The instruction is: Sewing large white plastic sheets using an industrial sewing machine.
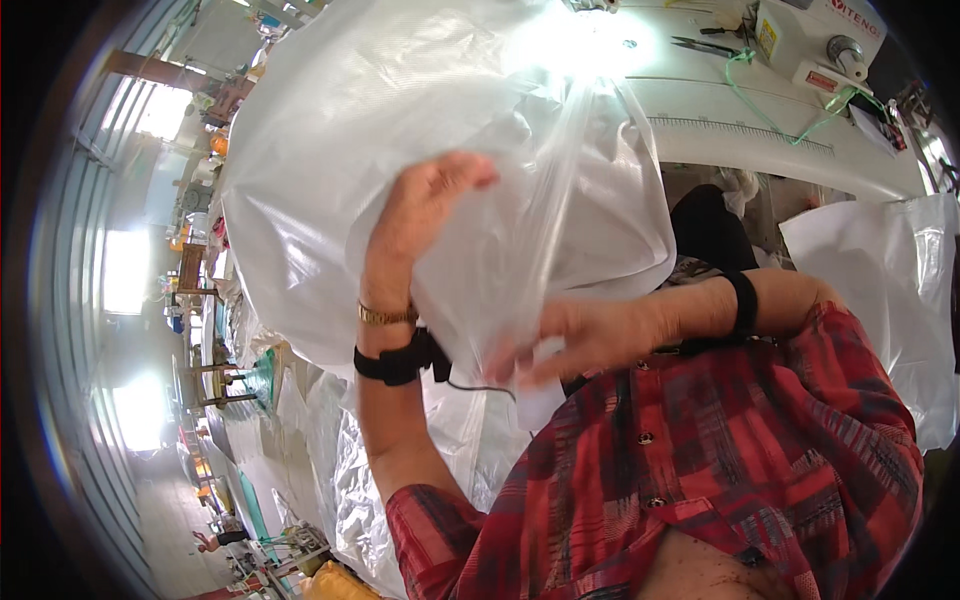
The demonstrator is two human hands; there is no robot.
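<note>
A large whitish, translucent plastic sheet (330, 130) spreads over the work table and hangs down in front of me. Its folds run from the bright lamp at the top toward my hands. My left hand (425, 205) is raised over the middle of the sheet with fingers bent; motion blurs them, so a grip cannot be made out. Lower down, close to my shirt, my right hand (590, 340) reaches leftward at the lower end of a long fold. Its fingers are smeared too, and I cannot tell whether they pinch the film.
A glaring lamp (590, 45) lights a white sewing machine (820, 45) at the top right. Near it lie dark snips (705, 46), a green cord (740, 90) and a ruler scale (740, 130) along the table. More plastic sheeting (880, 260) hangs at right; stools stand far left.
</note>
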